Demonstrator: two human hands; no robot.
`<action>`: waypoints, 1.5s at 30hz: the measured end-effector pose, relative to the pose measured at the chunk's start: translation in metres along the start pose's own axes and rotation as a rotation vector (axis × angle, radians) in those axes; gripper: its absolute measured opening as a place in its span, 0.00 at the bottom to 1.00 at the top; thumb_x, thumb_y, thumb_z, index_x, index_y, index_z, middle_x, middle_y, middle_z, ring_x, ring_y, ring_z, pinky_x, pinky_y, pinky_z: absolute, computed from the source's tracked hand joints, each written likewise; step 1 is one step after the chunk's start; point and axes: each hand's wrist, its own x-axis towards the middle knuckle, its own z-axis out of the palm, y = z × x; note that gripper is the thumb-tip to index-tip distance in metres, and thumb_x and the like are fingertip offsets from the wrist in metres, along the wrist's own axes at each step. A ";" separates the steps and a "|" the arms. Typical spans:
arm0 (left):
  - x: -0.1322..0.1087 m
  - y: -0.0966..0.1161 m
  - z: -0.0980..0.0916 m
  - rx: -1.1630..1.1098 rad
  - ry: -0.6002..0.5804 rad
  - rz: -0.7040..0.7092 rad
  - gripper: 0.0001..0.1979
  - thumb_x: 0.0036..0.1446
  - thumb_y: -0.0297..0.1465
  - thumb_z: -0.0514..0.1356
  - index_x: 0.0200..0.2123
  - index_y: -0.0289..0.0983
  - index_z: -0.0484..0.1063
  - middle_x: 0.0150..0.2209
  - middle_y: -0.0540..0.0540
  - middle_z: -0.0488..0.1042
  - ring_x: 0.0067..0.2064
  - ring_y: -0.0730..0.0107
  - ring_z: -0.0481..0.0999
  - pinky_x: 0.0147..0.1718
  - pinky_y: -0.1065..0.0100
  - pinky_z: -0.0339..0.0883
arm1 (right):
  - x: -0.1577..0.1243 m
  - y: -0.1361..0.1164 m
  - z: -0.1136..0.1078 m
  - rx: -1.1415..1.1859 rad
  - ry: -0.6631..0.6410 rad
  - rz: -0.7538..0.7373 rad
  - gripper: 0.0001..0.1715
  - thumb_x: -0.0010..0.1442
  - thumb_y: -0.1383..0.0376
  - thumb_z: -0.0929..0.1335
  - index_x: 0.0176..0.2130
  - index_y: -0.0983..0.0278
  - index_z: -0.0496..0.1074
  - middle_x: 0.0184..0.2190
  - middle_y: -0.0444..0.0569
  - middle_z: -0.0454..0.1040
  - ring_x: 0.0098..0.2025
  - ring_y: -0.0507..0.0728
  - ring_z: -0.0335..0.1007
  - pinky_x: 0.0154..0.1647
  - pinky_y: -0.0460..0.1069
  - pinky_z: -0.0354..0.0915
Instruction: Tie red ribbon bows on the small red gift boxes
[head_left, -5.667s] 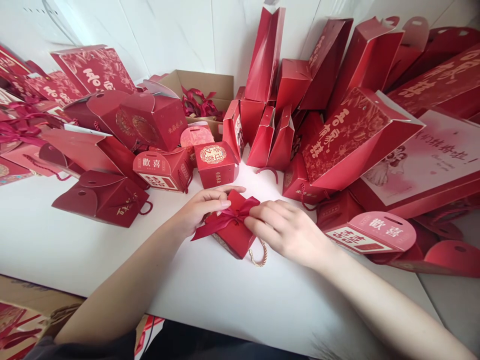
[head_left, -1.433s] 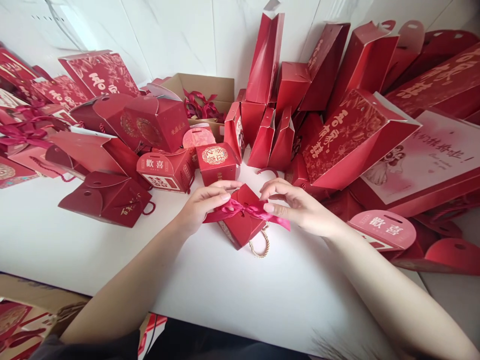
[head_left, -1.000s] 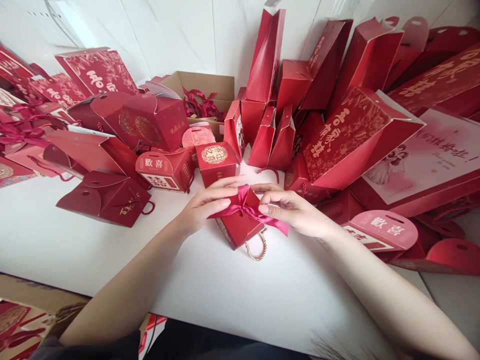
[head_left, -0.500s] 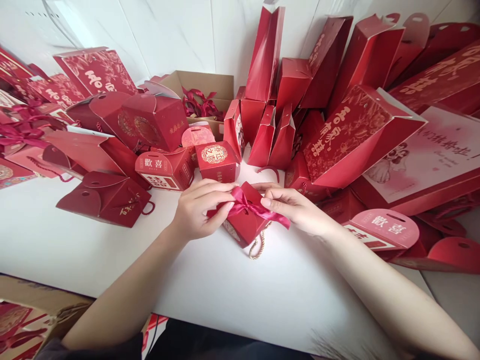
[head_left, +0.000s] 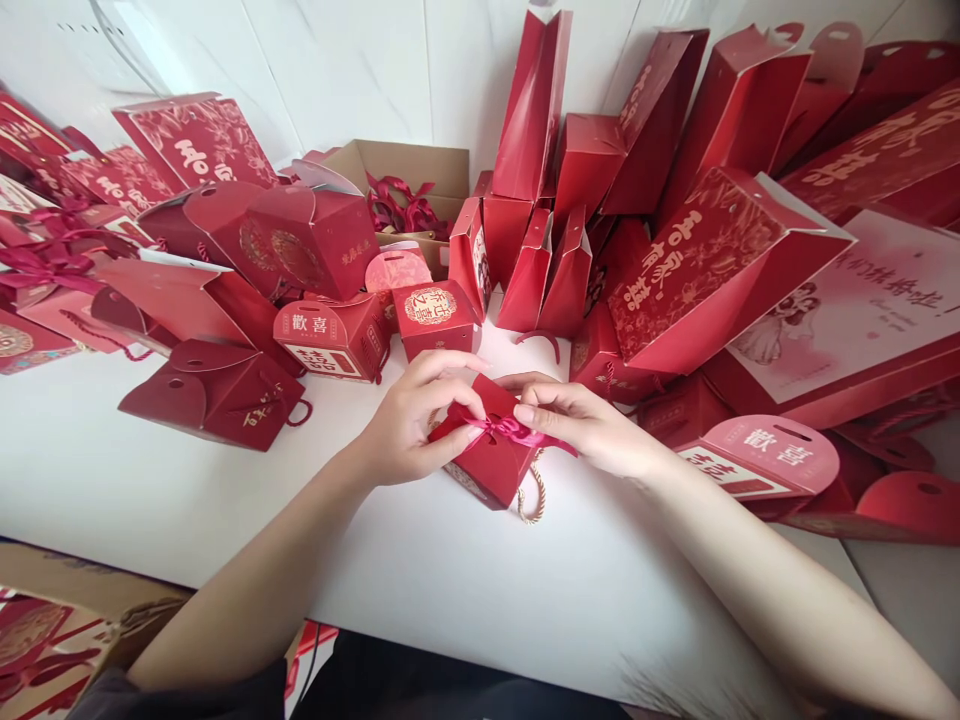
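Observation:
A small dark red gift box (head_left: 491,470) sits on the white table between my hands, with a gold twisted cord (head_left: 534,500) looped at its near right side. Across its top lies a shiny magenta ribbon (head_left: 510,430) tied in a bow. My left hand (head_left: 427,415) pinches the ribbon close to the knot with thumb and index finger. On the other side, my right hand (head_left: 577,420) grips the ribbon between thumb and fingers, and a loose tail sticks out beneath it. Some of the right fingertips are hidden behind the box.
Behind the box stands a red square box (head_left: 439,315) with a gold emblem. A cardboard box (head_left: 405,160) holds more ribbon. Tall red bags (head_left: 697,270) crowd the right, and a maroon box (head_left: 214,395) lies on the left. A carton (head_left: 82,610) stands at lower left.
My left thumb and index finger have moved in to the knot, and the bow's left loop looks smaller. The gift box has shifted slightly toward me, and the gold cord has swung right.

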 end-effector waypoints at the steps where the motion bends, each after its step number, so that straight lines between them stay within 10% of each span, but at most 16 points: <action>1: 0.000 0.000 0.000 0.001 -0.011 -0.007 0.03 0.54 0.25 0.63 0.33 0.37 0.71 0.53 0.40 0.69 0.55 0.56 0.70 0.54 0.55 0.66 | 0.000 0.000 0.000 -0.007 0.004 -0.003 0.22 0.64 0.54 0.67 0.24 0.64 0.65 0.49 0.50 0.72 0.46 0.57 0.70 0.45 0.51 0.64; 10: 0.001 -0.003 0.001 -0.189 -0.050 -0.211 0.11 0.60 0.30 0.58 0.25 0.36 0.66 0.52 0.43 0.70 0.53 0.60 0.72 0.56 0.57 0.63 | -0.001 0.001 0.002 -0.160 0.131 -0.118 0.14 0.66 0.57 0.64 0.32 0.62 0.68 0.49 0.51 0.72 0.52 0.58 0.69 0.50 0.54 0.65; 14: 0.001 -0.005 0.001 -0.231 -0.026 -0.317 0.16 0.62 0.33 0.57 0.22 0.35 0.66 0.53 0.43 0.70 0.50 0.62 0.73 0.53 0.59 0.65 | -0.005 0.006 -0.003 -0.708 0.384 -0.570 0.10 0.63 0.63 0.69 0.45 0.60 0.69 0.45 0.51 0.72 0.49 0.59 0.69 0.49 0.56 0.65; 18: 0.001 -0.006 0.002 -0.250 -0.018 -0.333 0.17 0.62 0.33 0.57 0.21 0.35 0.66 0.53 0.43 0.70 0.50 0.62 0.74 0.52 0.60 0.65 | -0.011 0.006 -0.010 -1.298 0.183 -0.919 0.08 0.62 0.66 0.69 0.43 0.62 0.71 0.37 0.49 0.75 0.38 0.57 0.69 0.39 0.54 0.63; 33: 0.001 -0.006 0.012 -0.205 0.071 -0.320 0.20 0.60 0.33 0.59 0.17 0.35 0.59 0.50 0.42 0.72 0.47 0.63 0.76 0.46 0.60 0.71 | -0.015 -0.010 0.012 -0.813 0.174 -0.323 0.10 0.71 0.63 0.58 0.46 0.59 0.66 0.40 0.49 0.77 0.35 0.55 0.73 0.37 0.50 0.66; 45: 0.002 -0.005 0.016 -0.226 0.087 -0.330 0.20 0.59 0.31 0.59 0.17 0.34 0.60 0.50 0.42 0.72 0.44 0.64 0.76 0.44 0.61 0.70 | -0.015 -0.002 0.006 -1.195 0.214 -0.516 0.14 0.68 0.65 0.62 0.51 0.57 0.71 0.34 0.48 0.76 0.33 0.55 0.70 0.33 0.51 0.60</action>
